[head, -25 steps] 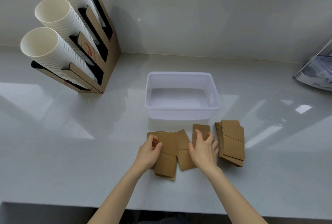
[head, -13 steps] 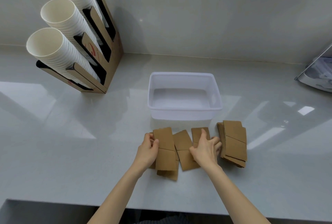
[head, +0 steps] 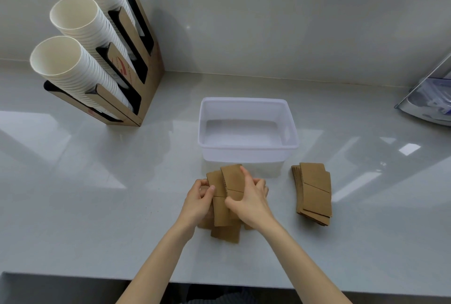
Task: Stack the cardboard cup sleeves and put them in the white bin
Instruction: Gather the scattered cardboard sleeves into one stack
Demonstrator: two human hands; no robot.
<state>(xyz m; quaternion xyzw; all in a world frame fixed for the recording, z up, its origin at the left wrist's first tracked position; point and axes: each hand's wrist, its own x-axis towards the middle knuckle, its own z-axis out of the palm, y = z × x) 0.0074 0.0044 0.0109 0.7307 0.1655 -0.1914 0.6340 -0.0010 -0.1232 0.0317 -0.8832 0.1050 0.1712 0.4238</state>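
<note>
Cup sleeves point(head: 225, 202): brown corrugated cardboard, flattened, several overlapping in a loose, uneven bunch at lower centre of the frame, just below the white bin point(head: 247, 155). I see their long axes running roughly top to bottom of the frame, the top ends fanned slightly apart. My left hand point(head: 197, 202) grips the bunch's left edge, thumb on top, fingers curled beneath. My right hand point(head: 251, 200) is closed on the uppermost sleeve, thumb across its face, fingers behind.

Second stack of sleeves point(head: 313, 192): right of centre, neater, lying flat on the countertop point(head: 97, 194), well apart from both hands, long axis likewise top to bottom, tilted a little.

White bin: translucent, rectangular, nothing inside.

Cup holder point(head: 136, 64): upper left, three slanted columns of white paper cups point(head: 73, 69).
</note>
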